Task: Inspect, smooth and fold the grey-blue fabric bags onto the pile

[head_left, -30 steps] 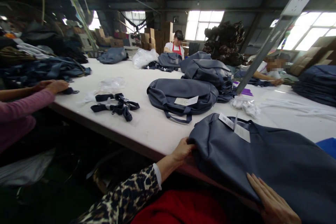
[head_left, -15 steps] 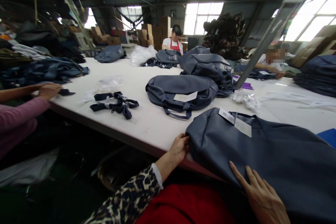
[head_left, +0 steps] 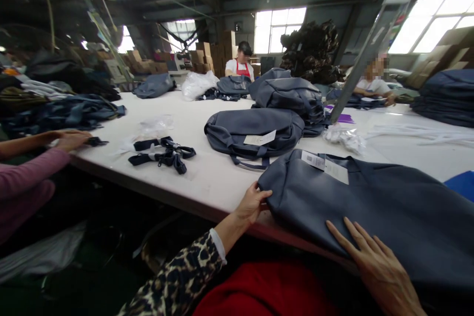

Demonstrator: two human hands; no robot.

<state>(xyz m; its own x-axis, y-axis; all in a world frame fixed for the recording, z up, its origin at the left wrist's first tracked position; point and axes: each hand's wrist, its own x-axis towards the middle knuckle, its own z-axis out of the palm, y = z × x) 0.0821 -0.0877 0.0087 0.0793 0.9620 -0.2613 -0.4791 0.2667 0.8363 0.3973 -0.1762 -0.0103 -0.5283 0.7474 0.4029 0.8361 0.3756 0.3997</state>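
A large grey-blue bag with white paper tags lies flat on the white table in front of me. My left hand grips the bag's left edge at the table's near rim, thumb on top, fingers curled under. My right hand lies flat on the bag's near side with its fingers stretched and spread, holding nothing.
A second grey bag lies further back, with more stacked behind it. Black straps and clear plastic lie to the left. A person in a pink sleeve works at left; two others sit at the far side.
My right hand slid up and forward over the bag and spread flat. My left hand stayed on the bag's left edge. The view shifted slightly.
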